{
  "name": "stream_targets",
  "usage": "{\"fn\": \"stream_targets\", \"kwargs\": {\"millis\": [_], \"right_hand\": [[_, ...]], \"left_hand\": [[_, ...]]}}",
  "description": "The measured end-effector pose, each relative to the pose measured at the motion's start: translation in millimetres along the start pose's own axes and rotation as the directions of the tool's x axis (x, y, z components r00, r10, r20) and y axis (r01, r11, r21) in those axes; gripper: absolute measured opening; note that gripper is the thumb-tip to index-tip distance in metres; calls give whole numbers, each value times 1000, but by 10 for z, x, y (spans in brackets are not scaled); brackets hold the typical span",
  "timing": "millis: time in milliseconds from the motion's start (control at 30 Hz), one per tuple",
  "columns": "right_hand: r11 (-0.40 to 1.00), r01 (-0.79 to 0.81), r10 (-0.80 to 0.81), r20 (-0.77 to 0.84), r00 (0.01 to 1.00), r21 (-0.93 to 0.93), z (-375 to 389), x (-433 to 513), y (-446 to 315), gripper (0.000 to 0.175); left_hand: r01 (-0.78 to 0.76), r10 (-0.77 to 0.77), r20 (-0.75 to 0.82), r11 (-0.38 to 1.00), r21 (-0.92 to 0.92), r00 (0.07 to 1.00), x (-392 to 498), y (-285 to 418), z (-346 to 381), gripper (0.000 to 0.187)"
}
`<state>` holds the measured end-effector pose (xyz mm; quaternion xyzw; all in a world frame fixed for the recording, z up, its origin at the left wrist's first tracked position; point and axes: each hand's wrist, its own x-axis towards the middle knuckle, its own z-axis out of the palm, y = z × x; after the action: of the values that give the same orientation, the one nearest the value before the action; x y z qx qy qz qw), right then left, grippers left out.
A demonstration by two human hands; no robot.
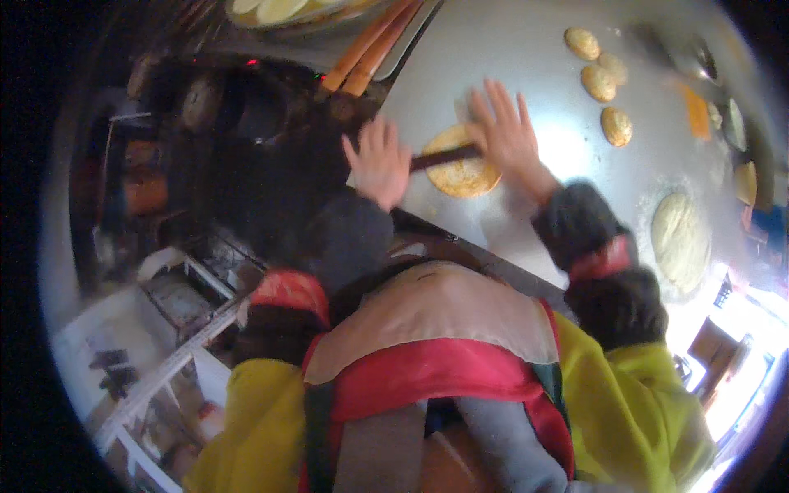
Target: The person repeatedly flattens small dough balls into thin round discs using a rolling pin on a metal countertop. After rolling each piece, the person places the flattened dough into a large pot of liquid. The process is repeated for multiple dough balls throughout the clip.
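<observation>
A round, flattened piece of dough (463,179) lies near the front left edge of the metal worktop. Across it runs a thin dark rolling pin (445,158). My left hand (381,161) is flat over the pin's left end, fingers extended. At the pin's other end is my right hand (504,130), its palm down and its fingers spread. Both hands are slightly blurred, and neither has its fingers curled around the pin.
Several small dough pieces (617,127) lie at the worktop's far side. A large dough lump (680,241) sits in flour at right. Beyond it is an orange scraper-like item (696,112). Two long wooden sticks (372,49) rest at the upper left, near a dark stove area.
</observation>
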<state>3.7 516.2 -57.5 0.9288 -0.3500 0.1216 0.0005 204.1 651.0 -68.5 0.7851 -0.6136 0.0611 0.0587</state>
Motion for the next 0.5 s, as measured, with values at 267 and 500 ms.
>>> {"fn": "stream_targets", "kwargs": {"millis": [267,500], "right_hand": [[999,-32,32,-51,998,-2,169,417,241,61],[988,-132,120,133,984,82,-317,-1057,-194,73]], "left_hand": [[74,-74,-6,995,66,997,472,-24,44,59],[-172,179,13,963,-207,984,-571,286,-196,68]]}}
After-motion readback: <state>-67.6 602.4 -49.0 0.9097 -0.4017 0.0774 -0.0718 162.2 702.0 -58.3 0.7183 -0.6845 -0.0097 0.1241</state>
